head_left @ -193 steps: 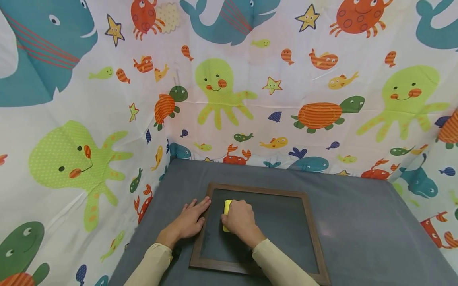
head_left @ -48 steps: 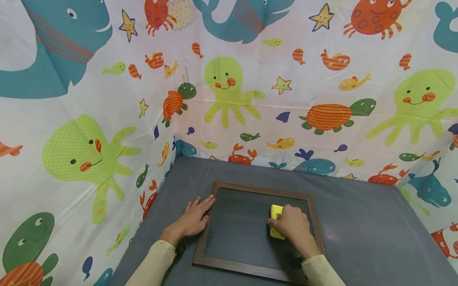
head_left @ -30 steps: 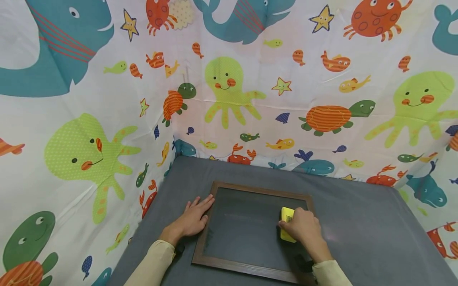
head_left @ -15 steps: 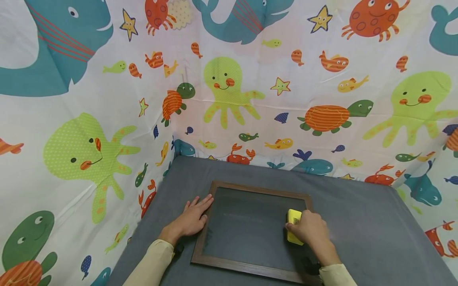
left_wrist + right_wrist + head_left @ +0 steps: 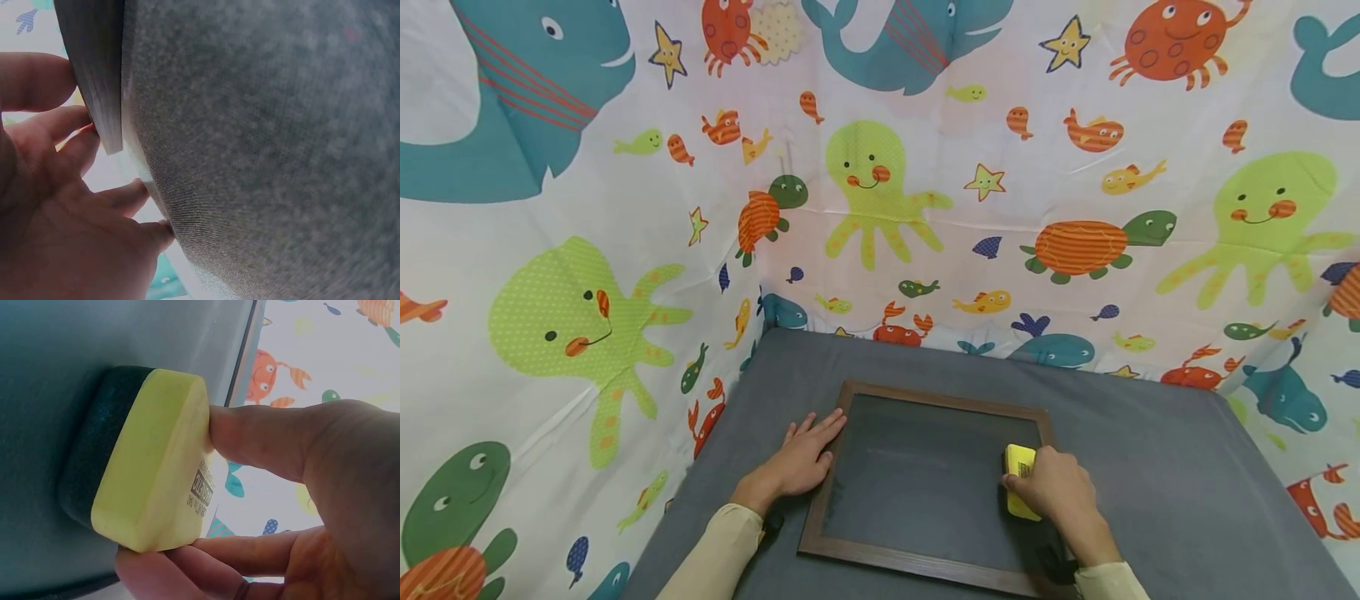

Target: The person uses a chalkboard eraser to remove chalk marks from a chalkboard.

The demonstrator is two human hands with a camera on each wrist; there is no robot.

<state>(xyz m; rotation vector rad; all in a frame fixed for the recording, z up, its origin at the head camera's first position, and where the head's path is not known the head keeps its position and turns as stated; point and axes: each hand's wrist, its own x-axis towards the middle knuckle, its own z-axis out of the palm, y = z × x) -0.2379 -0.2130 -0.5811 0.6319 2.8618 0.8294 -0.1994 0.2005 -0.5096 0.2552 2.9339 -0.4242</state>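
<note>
A chalkboard [image 5: 917,487] with a brown wooden frame [image 5: 940,392] lies on the grey cloth. My right hand [image 5: 1063,492] grips a yellow board eraser [image 5: 1020,461] near the board's right side. In the right wrist view, the thumb and fingers clasp the eraser [image 5: 147,469] from opposite sides, and its dark felt face is against the board. Printed lettering shows on the yellow top. My left hand [image 5: 796,462] rests with outstretched fingers at the frame's left edge. Up close in the left wrist view, some fingers of that hand [image 5: 69,212] touch the frame's side [image 5: 103,87] and others reach the cloth.
Dark grey cloth [image 5: 1157,492] covers the table around the board. White curtains [image 5: 917,250] printed with sea animals stand behind and along both sides. A faint pale smudge [image 5: 898,457] shows on the board's surface.
The right hand has carried the eraser from the board's left part across to its right side, shifting only slightly in the last half second. The left hand stays at the left edge.
</note>
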